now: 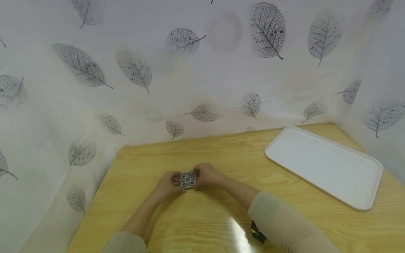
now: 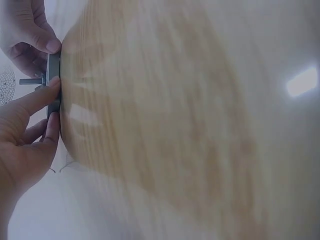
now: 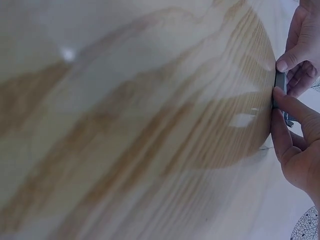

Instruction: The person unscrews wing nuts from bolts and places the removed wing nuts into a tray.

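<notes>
Pale walls [image 1: 218, 77] printed with grey skeleton leaves meet a yellow wood-grain table [image 1: 209, 151] whose back edge lies beyond both hands. A white tray [image 1: 326, 165] rests towards the table's right side, with a stretch of wood between it and the work. Near the middle, a small grey block [image 1: 188, 180] lies on the table, its top patterned with rings. The left hand [image 1: 167, 183] and right hand [image 1: 207, 174] reach in from either side, pinching its opposite edges with fingers and thumbs. In the left wrist view, a thin post [image 2: 30, 81] stands up from it. Fingers cover parts of the block's sides. Sleeves [image 1: 294, 225] run off the bottom edge; beside the right one, a dark object [image 1: 257, 233] is half hidden and unidentifiable.
</notes>
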